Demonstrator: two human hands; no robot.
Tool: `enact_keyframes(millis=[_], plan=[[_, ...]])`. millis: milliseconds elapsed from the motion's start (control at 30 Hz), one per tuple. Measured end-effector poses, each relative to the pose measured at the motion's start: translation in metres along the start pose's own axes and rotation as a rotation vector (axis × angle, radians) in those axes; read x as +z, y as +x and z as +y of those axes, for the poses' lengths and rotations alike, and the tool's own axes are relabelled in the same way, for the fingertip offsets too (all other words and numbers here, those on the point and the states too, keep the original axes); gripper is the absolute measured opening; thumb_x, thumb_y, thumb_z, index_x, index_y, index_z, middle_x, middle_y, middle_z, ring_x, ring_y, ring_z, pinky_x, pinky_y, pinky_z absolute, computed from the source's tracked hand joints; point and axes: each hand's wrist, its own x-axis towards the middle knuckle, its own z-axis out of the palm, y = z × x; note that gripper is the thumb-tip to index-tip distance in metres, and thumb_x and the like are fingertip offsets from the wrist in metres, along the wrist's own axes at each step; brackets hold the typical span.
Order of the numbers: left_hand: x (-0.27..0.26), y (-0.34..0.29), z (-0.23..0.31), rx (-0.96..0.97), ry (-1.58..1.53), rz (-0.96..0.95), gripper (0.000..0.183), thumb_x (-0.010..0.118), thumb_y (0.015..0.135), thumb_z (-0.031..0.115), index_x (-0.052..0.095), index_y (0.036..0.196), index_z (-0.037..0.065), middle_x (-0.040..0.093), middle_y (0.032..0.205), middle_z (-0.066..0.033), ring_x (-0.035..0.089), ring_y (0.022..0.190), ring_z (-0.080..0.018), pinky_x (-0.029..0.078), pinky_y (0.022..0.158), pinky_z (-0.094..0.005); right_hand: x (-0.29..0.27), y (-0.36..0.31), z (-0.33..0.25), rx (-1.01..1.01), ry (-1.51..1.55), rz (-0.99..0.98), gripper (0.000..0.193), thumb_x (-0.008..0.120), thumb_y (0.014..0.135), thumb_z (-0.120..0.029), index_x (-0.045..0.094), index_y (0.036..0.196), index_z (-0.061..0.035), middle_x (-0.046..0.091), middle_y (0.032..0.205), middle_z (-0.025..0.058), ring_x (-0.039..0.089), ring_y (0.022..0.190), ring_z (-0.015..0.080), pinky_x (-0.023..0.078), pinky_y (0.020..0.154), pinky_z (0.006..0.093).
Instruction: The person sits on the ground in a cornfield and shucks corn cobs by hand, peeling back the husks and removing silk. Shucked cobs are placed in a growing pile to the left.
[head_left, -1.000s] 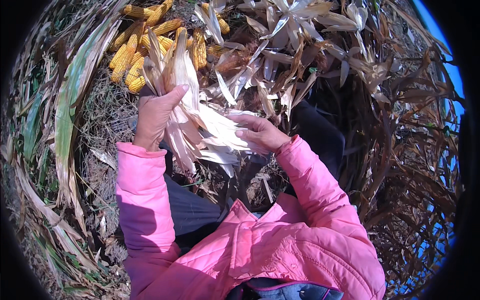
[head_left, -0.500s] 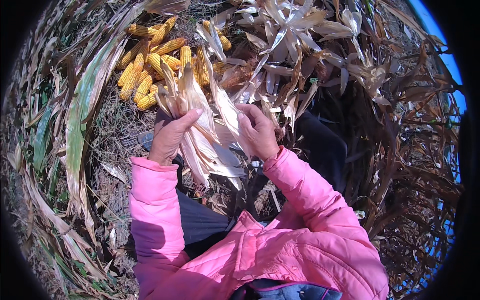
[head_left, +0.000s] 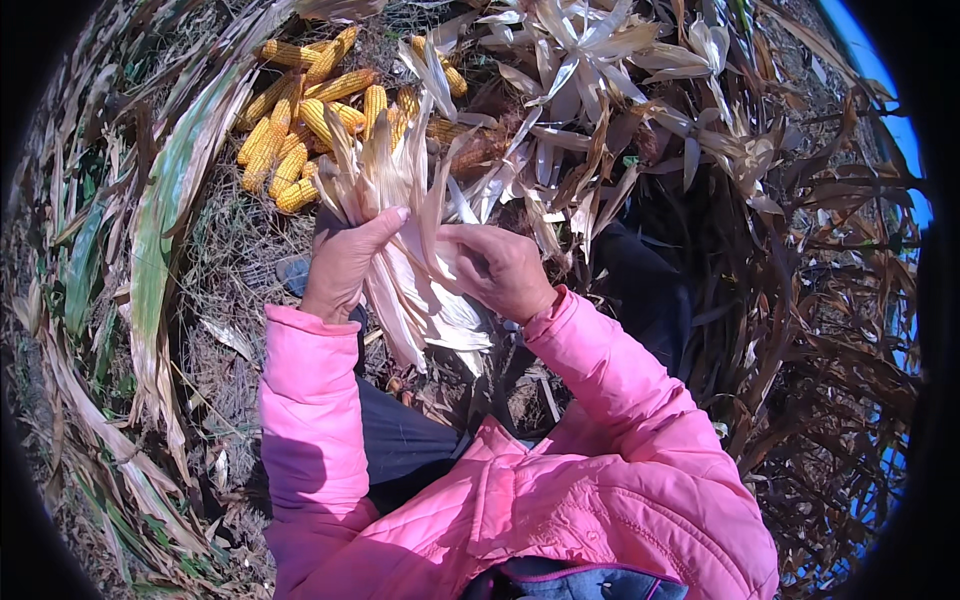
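Corn husk bundle (head_left: 415,275), pale and dry, is held between both hands, just above centre of the head view, layers splayed at both ends. Can't tell if an ear is inside; husk and hands cover the middle.

Left hand (head_left: 345,262): wrapped round the left side of the bundle, thumb laid across the front, tip on the husk. Grip looks narrow. Most of the other fingers are hidden behind.

Right hand (head_left: 500,272): fingers curled in, thumb and fingertips narrow on a husk strip at the bundle's right side. Exact pinch point is hard to see.

Beyond the left hand: heap of bare yellow corn ears (head_left: 268,150), overlapping at mixed angles. Bundle's upper tips overlap the near edge of the heap in view. One more ear (head_left: 454,80) lies right of the heap, partly behind a leaf.

Upper right: loose pale husks (head_left: 580,75), spread out. Right side: dry brown leaves (head_left: 800,330). Left side: long leaf (head_left: 165,215), green fading to tan. Pink jacket (head_left: 580,490), both sleeves reaching forward.
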Motion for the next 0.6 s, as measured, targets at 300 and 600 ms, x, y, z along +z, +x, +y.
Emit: enact_keyframes(millis=[300,600], plan=[[0.013,0.001,-0.011,0.061,-0.101,0.017,0.028,0.067,0.081,0.009,0.059,0.105,-0.004,0.063,0.096,-0.0086,0.062,0.082,-0.0144,0.05,0.074,-0.0262,0.023,0.013,-0.018,-0.011,0.312,0.021,0.057,0.046,0.089,-0.02,0.023,0.138,-0.0007,0.055,0.103,0.0249,0.053,0.092,0.0405,0.043,0.08,0.0437],[0.012,0.007,-0.01,0.311,0.094,0.155,0.028,0.075,0.076,0.018,0.067,0.094,-0.002,0.063,0.086,-0.0028,0.055,0.074,-0.0053,0.044,0.067,-0.0197,0.04,0.039,-0.03,-0.11,-0.048,-0.095,0.055,0.051,0.077,-0.008,0.035,0.127,0.0065,0.057,0.088,0.0195,0.055,0.083,0.0339,0.044,0.075,0.0415]])
